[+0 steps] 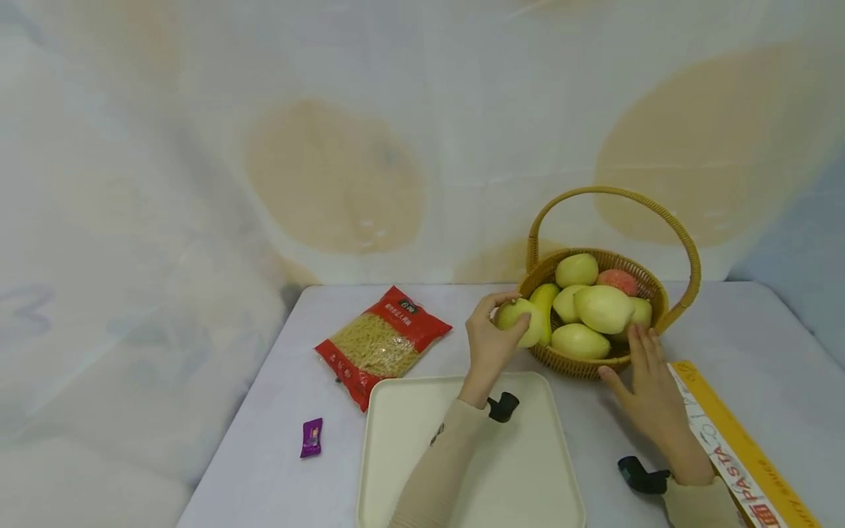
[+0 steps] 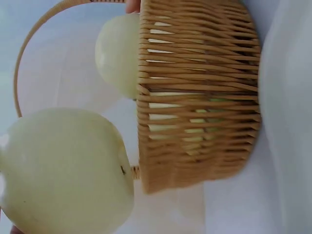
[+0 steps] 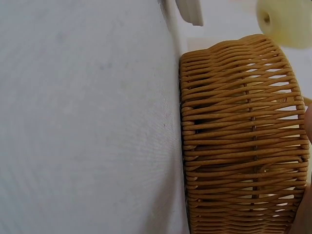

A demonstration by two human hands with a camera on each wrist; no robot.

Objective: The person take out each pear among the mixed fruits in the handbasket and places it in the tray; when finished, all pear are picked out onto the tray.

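Observation:
My left hand (image 1: 494,339) grips a pale green apple (image 1: 517,321) in its fingers and thumb, at the left rim of the wicker basket (image 1: 576,367). In the left wrist view the held apple (image 2: 68,170) looms large beside the basket wall (image 2: 200,97). My right hand (image 1: 653,396) has its fingers extended against the front right side of the basket, thumb spread, holding nothing. Several pale green fruits (image 1: 602,308), a long yellow fruit (image 1: 545,299) and a red fruit (image 1: 617,280) lie in the basket. The right wrist view shows the woven basket side (image 3: 243,136) close up.
A cream tray (image 1: 528,477) lies under the left forearm. Behind it to the left is a red pasta bag (image 1: 383,345), with a small purple packet (image 1: 312,438) farther left. A long yellow and white pasta box (image 1: 746,455) lies by the right arm. The basket handle (image 1: 614,191) arches upward.

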